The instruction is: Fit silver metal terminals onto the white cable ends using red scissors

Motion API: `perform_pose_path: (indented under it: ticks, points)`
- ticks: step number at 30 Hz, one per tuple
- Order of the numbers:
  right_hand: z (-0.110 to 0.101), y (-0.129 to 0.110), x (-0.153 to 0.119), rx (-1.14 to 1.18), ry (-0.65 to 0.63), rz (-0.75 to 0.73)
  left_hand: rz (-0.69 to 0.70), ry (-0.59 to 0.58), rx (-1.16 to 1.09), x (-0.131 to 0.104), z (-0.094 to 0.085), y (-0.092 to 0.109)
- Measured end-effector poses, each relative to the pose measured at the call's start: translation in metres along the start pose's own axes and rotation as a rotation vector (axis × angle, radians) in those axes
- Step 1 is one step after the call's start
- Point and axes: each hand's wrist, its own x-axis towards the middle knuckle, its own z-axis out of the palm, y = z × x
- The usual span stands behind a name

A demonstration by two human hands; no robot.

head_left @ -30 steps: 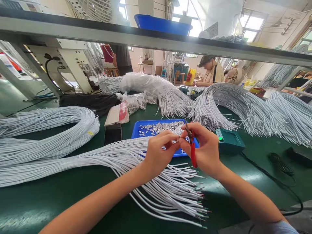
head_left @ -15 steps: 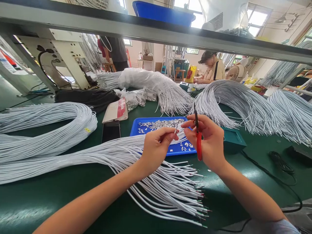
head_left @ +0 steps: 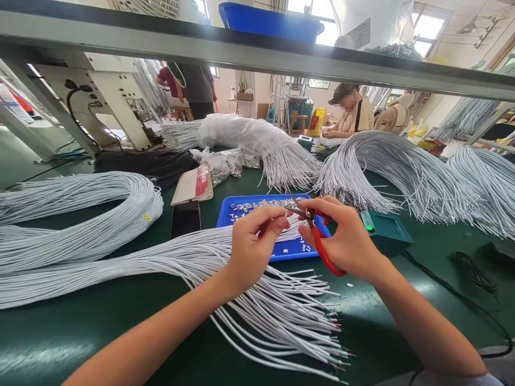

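Observation:
My left hand (head_left: 255, 244) pinches the end of a white cable above a blue tray (head_left: 225, 214) of small metal parts. My right hand (head_left: 346, 236) grips red-handled scissors (head_left: 322, 252); their blades are parted and point left, reaching the fingertips of my left hand. Beneath my left hand a bundle of white cables (head_left: 161, 251) runs in from the left, its loose ends (head_left: 298, 316) fanned out over the green table. What lies between the left fingertips is mostly hidden.
Coiled cables (head_left: 137, 198) lie at the left, with more bundles (head_left: 402, 161) behind. A teal box (head_left: 388, 233) with a green light stands right of the tray. A dark phone (head_left: 185, 220) and cardboard (head_left: 193, 185) lie left. A metal shelf (head_left: 257, 53) crosses above. People are beyond.
The scissors have swung from upright to pointing left, and their blades are now at my left fingertips. The green light on the teal box has come into view.

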Motion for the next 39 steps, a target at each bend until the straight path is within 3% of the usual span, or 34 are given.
perform_pose_path:
  ticks: [11, 20, 25, 29, 32, 35, 39]
  points:
    - [0.001, 0.002, -0.002, -0.040, -0.072, -0.030, 0.137, -0.060, 0.103, -0.001, -0.001, 0.000]
    - [-0.001, -0.001, -0.003, -0.021, -0.116, 0.008, 0.254, -0.032, 0.158, 0.000, 0.000, -0.001]
    - [-0.003, 0.001, 0.000, -0.010, -0.143, 0.055, 0.230, -0.038, 0.147, 0.002, -0.003, -0.001]
    - [-0.005, 0.011, 0.007, -0.048, -0.068, 0.112, 0.057, 0.093, 0.061, 0.008, -0.007, -0.005]
    - [-0.004, 0.013, 0.009, 0.125, 0.061, 0.137, 0.003, 0.116, 0.027, 0.009, -0.007, -0.004]
    - [-0.001, 0.007, 0.005, 0.305, 0.155, 0.097, 0.063, 0.038, 0.084, 0.005, -0.003, -0.001]
    - [0.004, -0.003, -0.002, 0.380, 0.166, 0.040, 0.191, -0.047, 0.145, -0.003, 0.002, 0.000]
